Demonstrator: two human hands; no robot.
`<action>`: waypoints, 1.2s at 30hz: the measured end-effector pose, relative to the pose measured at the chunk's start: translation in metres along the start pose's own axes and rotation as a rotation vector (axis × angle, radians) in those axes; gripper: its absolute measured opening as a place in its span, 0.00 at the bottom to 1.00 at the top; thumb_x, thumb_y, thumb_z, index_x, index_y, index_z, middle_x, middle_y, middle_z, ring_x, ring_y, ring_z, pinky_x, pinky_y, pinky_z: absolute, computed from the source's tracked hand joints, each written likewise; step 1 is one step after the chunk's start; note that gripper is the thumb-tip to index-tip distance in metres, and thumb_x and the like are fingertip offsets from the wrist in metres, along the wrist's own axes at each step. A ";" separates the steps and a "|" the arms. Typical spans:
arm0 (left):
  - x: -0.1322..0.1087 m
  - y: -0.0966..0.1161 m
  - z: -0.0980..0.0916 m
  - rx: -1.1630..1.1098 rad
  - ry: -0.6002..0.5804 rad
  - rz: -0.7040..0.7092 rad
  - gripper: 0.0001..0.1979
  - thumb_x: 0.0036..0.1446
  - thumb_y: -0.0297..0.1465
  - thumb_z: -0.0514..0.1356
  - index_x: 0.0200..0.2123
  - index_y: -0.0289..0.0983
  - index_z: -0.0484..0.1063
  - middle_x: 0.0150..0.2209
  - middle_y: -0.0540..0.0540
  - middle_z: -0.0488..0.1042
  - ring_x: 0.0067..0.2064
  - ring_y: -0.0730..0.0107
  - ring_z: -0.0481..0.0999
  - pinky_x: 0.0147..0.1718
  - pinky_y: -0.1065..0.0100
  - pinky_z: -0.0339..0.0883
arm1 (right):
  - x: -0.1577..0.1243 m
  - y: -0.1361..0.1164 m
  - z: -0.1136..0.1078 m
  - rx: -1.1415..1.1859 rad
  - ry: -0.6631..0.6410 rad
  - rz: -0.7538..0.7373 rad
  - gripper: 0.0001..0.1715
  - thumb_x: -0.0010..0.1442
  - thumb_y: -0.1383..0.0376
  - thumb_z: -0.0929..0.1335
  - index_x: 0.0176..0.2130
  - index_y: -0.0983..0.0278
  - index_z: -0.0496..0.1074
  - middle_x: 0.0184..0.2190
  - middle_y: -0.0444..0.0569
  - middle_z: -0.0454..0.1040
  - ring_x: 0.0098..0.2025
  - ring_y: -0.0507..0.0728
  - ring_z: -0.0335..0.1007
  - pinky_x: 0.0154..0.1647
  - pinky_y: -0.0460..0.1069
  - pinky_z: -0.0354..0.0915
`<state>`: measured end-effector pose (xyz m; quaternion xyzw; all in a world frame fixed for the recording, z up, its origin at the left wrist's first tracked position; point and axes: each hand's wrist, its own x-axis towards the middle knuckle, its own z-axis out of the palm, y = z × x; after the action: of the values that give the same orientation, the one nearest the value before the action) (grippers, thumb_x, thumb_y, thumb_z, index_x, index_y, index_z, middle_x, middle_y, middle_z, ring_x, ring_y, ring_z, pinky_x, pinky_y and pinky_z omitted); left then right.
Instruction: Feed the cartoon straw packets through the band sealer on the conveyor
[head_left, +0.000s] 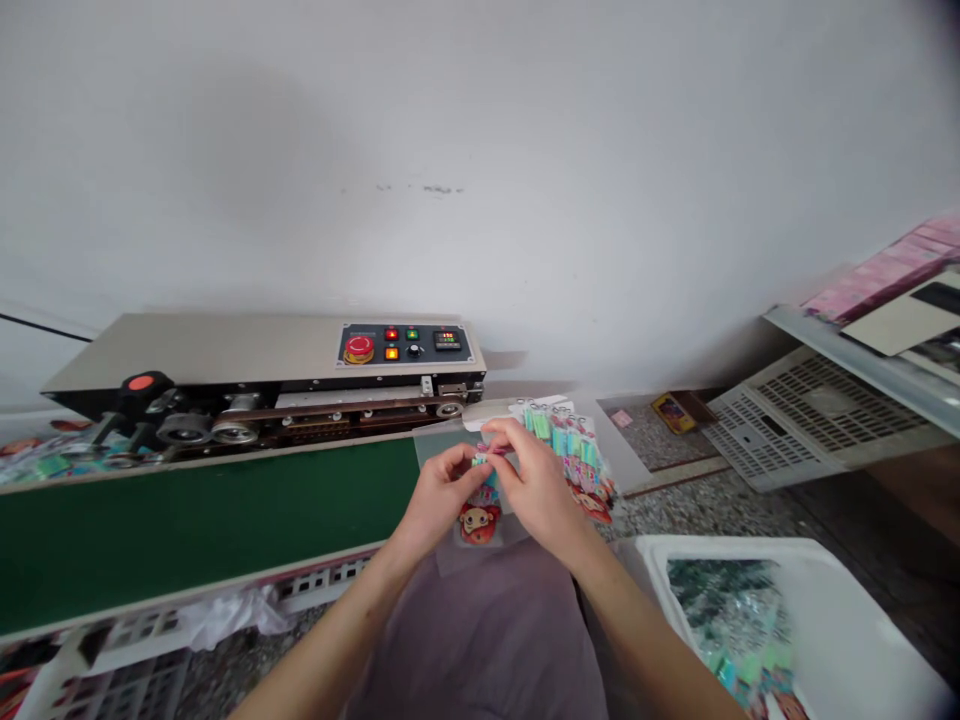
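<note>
Both hands meet in front of my lap over a small clear plastic packet (480, 522) with a red-haired cartoon figure at its lower end. My left hand (446, 490) pinches the packet's upper edge between thumb and fingers. From the other side, my right hand (531, 482) grips the same edge, its fingertips close to the left ones. Something small and pink shows at the fingertips, too small to make out. Just right of my right hand lies a fanned row of similar filled packets (574, 450) with blue and green contents.
Left of my hands stands a band sealing machine (247, 345) with lit buttons and a green conveyor belt (202, 525). A white tub (847, 590) holding more packets is at lower right. Plastic crates (765, 440) and a shelf edge (870, 350) lie farther right.
</note>
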<state>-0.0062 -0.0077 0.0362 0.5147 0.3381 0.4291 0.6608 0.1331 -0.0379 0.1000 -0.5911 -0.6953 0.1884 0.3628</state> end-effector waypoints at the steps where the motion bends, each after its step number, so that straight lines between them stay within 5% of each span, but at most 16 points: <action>1: -0.001 0.002 0.001 -0.012 -0.010 -0.003 0.14 0.54 0.41 0.67 0.33 0.35 0.76 0.29 0.51 0.75 0.30 0.73 0.70 0.32 0.72 0.63 | -0.001 0.001 -0.002 0.017 0.004 0.001 0.22 0.60 0.74 0.63 0.52 0.60 0.69 0.38 0.45 0.75 0.42 0.56 0.72 0.48 0.50 0.65; 8: 0.016 -0.005 0.012 0.161 0.060 0.040 0.14 0.59 0.42 0.61 0.33 0.36 0.75 0.28 0.50 0.74 0.30 0.71 0.71 0.31 0.70 0.65 | 0.017 0.022 -0.011 -0.031 -0.014 0.025 0.18 0.59 0.72 0.64 0.48 0.60 0.73 0.35 0.45 0.77 0.40 0.56 0.74 0.44 0.49 0.65; 10: 0.023 -0.009 0.013 0.339 0.146 0.090 0.11 0.61 0.37 0.59 0.40 0.37 0.76 0.35 0.47 0.78 0.33 0.67 0.75 0.35 0.66 0.69 | 0.031 0.036 -0.008 -0.139 -0.030 0.080 0.17 0.59 0.72 0.65 0.46 0.59 0.74 0.33 0.43 0.78 0.37 0.55 0.74 0.41 0.48 0.64; 13: 0.024 -0.013 0.010 0.733 0.218 0.273 0.19 0.64 0.30 0.54 0.57 0.39 0.70 0.55 0.40 0.75 0.53 0.57 0.75 0.52 0.55 0.70 | 0.058 0.058 0.002 -0.255 -0.045 0.141 0.16 0.56 0.74 0.65 0.42 0.59 0.75 0.30 0.42 0.78 0.35 0.55 0.73 0.39 0.48 0.63; 16: 0.020 -0.018 0.000 1.194 -0.029 0.490 0.22 0.67 0.26 0.49 0.62 0.36 0.67 0.65 0.37 0.67 0.68 0.55 0.62 0.64 0.50 0.59 | 0.078 0.074 0.013 -0.279 -0.057 0.153 0.16 0.55 0.75 0.65 0.39 0.59 0.76 0.29 0.42 0.79 0.34 0.55 0.73 0.37 0.47 0.62; 19: 0.019 -0.027 -0.010 1.429 -0.314 0.551 0.22 0.70 0.31 0.48 0.65 0.34 0.64 0.69 0.38 0.61 0.72 0.53 0.54 0.68 0.43 0.49 | 0.082 0.080 0.009 -0.291 -0.055 0.144 0.17 0.56 0.73 0.64 0.42 0.60 0.76 0.33 0.44 0.80 0.36 0.55 0.74 0.40 0.48 0.64; 25: 0.017 -0.036 -0.008 1.542 -0.274 0.484 0.26 0.73 0.39 0.43 0.68 0.36 0.59 0.71 0.39 0.58 0.72 0.50 0.52 0.68 0.33 0.40 | 0.014 0.105 -0.052 -0.442 0.093 0.109 0.19 0.63 0.61 0.63 0.48 0.63 0.76 0.48 0.55 0.79 0.53 0.64 0.69 0.58 0.58 0.62; 28: 0.017 -0.035 -0.004 1.536 -0.256 0.450 0.28 0.72 0.43 0.45 0.67 0.34 0.61 0.70 0.37 0.59 0.72 0.47 0.53 0.68 0.32 0.38 | -0.032 0.133 -0.067 -0.667 0.222 0.247 0.27 0.67 0.52 0.60 0.55 0.63 0.74 0.54 0.57 0.76 0.57 0.67 0.67 0.60 0.61 0.60; 32: 0.021 -0.040 -0.006 1.521 -0.267 0.484 0.31 0.72 0.46 0.42 0.68 0.35 0.58 0.71 0.38 0.56 0.73 0.51 0.49 0.68 0.33 0.37 | -0.062 0.149 -0.041 -0.729 0.166 0.426 0.36 0.70 0.49 0.53 0.66 0.62 0.63 0.65 0.58 0.66 0.66 0.65 0.60 0.63 0.62 0.59; 36: 0.017 -0.046 -0.008 1.559 -0.169 0.460 0.31 0.72 0.47 0.39 0.69 0.38 0.56 0.72 0.41 0.54 0.74 0.54 0.48 0.68 0.33 0.35 | -0.054 0.128 -0.006 -0.783 0.108 0.375 0.37 0.72 0.50 0.51 0.70 0.64 0.56 0.71 0.57 0.56 0.72 0.65 0.50 0.67 0.62 0.53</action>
<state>0.0034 0.0060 -0.0107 0.9136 0.3745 0.1553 0.0316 0.2275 -0.0609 0.0007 -0.8093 -0.5747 -0.0579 0.1068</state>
